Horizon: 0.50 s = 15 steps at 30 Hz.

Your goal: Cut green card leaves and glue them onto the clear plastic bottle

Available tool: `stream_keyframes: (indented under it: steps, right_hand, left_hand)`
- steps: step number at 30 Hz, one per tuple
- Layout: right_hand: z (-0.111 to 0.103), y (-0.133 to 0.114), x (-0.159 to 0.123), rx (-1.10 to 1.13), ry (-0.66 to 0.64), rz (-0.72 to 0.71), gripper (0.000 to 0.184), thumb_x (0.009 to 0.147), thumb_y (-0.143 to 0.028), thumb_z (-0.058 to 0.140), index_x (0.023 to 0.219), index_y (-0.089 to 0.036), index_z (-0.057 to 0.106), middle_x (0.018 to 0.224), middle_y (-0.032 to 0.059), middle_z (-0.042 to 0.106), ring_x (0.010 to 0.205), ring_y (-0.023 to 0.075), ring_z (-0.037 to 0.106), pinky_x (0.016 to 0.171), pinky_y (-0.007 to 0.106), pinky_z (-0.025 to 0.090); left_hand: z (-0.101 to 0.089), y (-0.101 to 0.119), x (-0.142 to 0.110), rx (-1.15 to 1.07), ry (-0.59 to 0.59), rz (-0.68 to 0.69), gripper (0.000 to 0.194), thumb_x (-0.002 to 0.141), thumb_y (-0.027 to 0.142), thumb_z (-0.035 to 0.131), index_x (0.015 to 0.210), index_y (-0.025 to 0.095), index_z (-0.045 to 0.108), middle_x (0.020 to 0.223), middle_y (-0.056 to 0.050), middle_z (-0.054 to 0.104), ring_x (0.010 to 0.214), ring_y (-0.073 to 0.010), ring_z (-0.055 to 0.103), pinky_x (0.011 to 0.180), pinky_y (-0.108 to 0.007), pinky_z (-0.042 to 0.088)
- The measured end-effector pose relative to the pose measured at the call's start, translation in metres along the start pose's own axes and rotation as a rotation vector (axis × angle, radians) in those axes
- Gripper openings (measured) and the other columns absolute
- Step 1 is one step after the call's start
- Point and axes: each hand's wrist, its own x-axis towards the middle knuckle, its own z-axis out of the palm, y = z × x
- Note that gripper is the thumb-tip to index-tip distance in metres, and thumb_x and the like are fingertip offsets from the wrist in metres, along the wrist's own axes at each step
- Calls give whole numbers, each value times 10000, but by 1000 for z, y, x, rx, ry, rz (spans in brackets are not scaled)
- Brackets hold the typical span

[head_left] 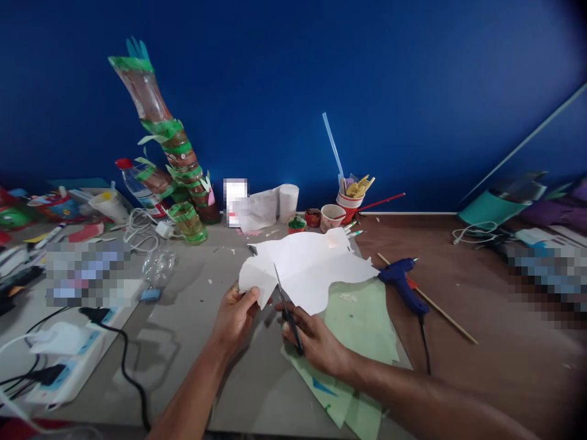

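A large white sheet of paper (pixel 302 269) with ragged cut edges is held up over the table. My left hand (pixel 237 311) pinches its left part between thumb and fingers. Wrapped round the handles of black-handled scissors (pixel 293 333) is my right hand (pixel 316 339). The scissor blades point up and away from me, against the paper where a slit separates the left flap from the larger part. Green paper sheets (pixel 362 324) lie under the white paper and below my right hand.
A blue glue gun (pixel 406 282) and a thin wooden stick (pixel 449 318) lie to the right. Paint cups (pixel 332 217) and a cup of tools (pixel 351 205) stand behind. At left are a bottle structure (pixel 183 156), a clear bottle (pixel 158 269) and a power strip (pixel 87 351) with cables.
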Motion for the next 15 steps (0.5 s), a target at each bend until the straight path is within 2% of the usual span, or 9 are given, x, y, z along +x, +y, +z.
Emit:
stream_keyframes:
  steps: [4, 8, 11, 15]
  right_hand:
    - [0, -12, 2, -26, -2, -32, 310, 820, -445, 563, 1029, -222, 611, 929, 59, 618, 848, 189, 577, 811, 319, 478]
    - [-2, -17, 5, -76, -29, -23, 283, 807, -416, 562, 1011, -227, 616, 919, 56, 640, 893, 208, 596, 893, 338, 469]
    - [-2, -12, 5, -80, -4, 5, 281, 804, -410, 562, 1010, -226, 614, 930, 61, 649, 933, 218, 596, 907, 339, 470]
    - [-1, -3, 3, -81, 42, 39, 288, 824, -419, 544, 1036, -235, 605, 999, 75, 641, 936, 215, 604, 853, 321, 496]
  left_hand:
    - [0, -3, -2, 27, -51, -19, 259, 673, 299, 741, 855, 132, 661, 727, -30, 697, 563, -126, 608, 615, -247, 493]
    - [2, -4, -4, 17, -68, -14, 271, 692, 291, 721, 899, 129, 656, 752, -38, 696, 580, -133, 609, 610, -253, 495]
    - [2, -6, -3, 15, -65, -13, 246, 694, 280, 722, 890, 145, 656, 779, -33, 695, 622, -139, 619, 625, -251, 502]
    - [0, -7, -3, 19, -65, -10, 233, 694, 276, 726, 886, 163, 657, 769, -21, 690, 624, -137, 610, 631, -248, 506]
